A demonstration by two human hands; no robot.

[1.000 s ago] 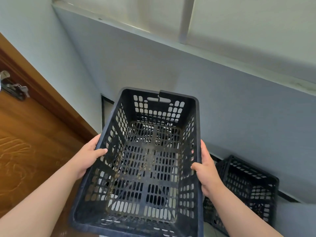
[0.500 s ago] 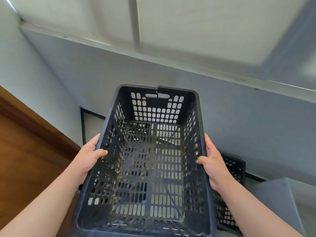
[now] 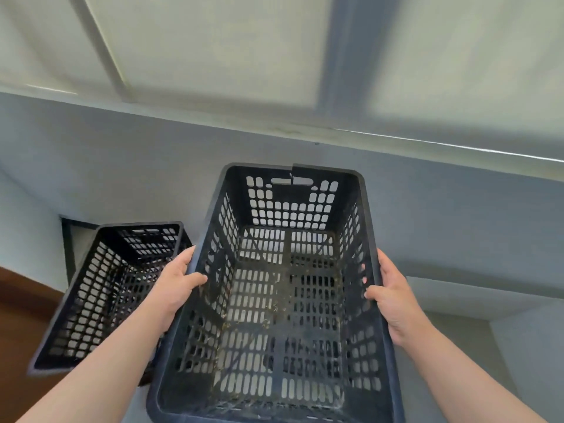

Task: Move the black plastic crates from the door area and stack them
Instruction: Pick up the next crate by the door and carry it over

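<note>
I hold an empty black plastic crate (image 3: 290, 206) with perforated walls in front of me, open side up, with bits of dry debris on its bottom. My left hand (image 3: 175, 285) grips its left rim, thumb inside. On the opposite rim, my right hand (image 3: 393, 297) grips the same way. A second black crate (image 3: 100, 288), also empty, stands lower down to the left, tilted in the view and partly hidden by my left forearm.
A grey wall (image 3: 122, 166) runs across behind the crates, with pale panels (image 3: 219, 50) above it. Brown wood (image 3: 18, 315) shows at the lower left edge. A grey ledge or step (image 3: 476, 297) lies to the right of the held crate.
My view and the held crate have swung to the right. The wooden door has almost left the frame, and the second crate now shows on the left instead of the right. My grip is unchanged.
</note>
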